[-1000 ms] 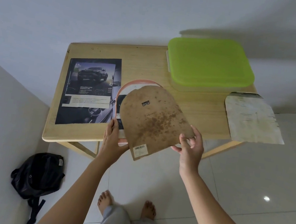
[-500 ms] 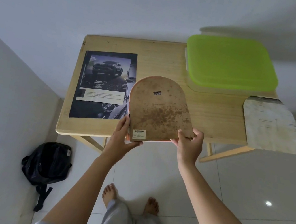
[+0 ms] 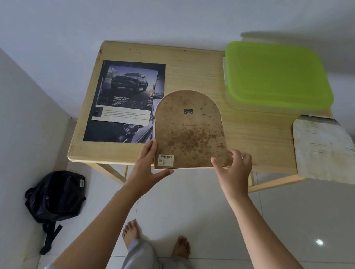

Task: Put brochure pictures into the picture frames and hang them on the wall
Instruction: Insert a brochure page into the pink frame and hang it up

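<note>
An arch-shaped picture frame [image 3: 189, 131] lies face down near the front edge of the wooden table [image 3: 259, 137], its stained brown backing board up, with a small metal hanger and a barcode sticker showing. My left hand [image 3: 147, 166] grips its lower left corner. My right hand [image 3: 234, 168] holds its lower right edge. A dark car brochure [image 3: 124, 101] lies flat on the table to the left, partly under the frame.
A clear box with a green lid [image 3: 277, 75] stands at the back right. A stained arch-shaped paper insert [image 3: 326, 149] overhangs the table's right edge. A black backpack [image 3: 56, 197] sits on the floor by the left wall. My bare feet are below the table.
The backing board, tilted and lifted off the pink frame a second ago, has been turned straight and laid down onto the frame. Both hands followed it.
</note>
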{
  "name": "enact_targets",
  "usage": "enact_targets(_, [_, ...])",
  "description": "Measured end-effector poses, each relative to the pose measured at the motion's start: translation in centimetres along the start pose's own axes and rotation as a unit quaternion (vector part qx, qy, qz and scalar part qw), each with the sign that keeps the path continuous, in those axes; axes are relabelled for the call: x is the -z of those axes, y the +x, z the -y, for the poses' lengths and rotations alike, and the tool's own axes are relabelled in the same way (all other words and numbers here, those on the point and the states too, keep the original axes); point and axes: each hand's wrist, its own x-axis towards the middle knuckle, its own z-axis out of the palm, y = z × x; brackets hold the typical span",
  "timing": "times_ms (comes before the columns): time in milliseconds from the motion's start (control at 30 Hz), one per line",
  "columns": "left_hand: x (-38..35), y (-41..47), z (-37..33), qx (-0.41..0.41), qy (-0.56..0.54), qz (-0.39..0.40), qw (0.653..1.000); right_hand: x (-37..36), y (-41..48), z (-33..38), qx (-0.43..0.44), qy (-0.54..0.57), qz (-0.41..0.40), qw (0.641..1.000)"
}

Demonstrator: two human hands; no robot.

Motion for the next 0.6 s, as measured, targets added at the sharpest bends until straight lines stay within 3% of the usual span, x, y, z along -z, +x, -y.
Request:
enact_targets(100, [-0.1, -0.1, -0.1, 0.012, -0.011, 0.001, 1.000, -0.1, 0.2, -0.3, 0.031, -0.002, 0.031, 0.999])
enact_targets(600, [-0.7, 0.6, -1.3, 0.057, -0.012, -0.081, 0.995, -0.8, -0.1, -1.8, 0.121, -0.084, 0.020, 0.989])
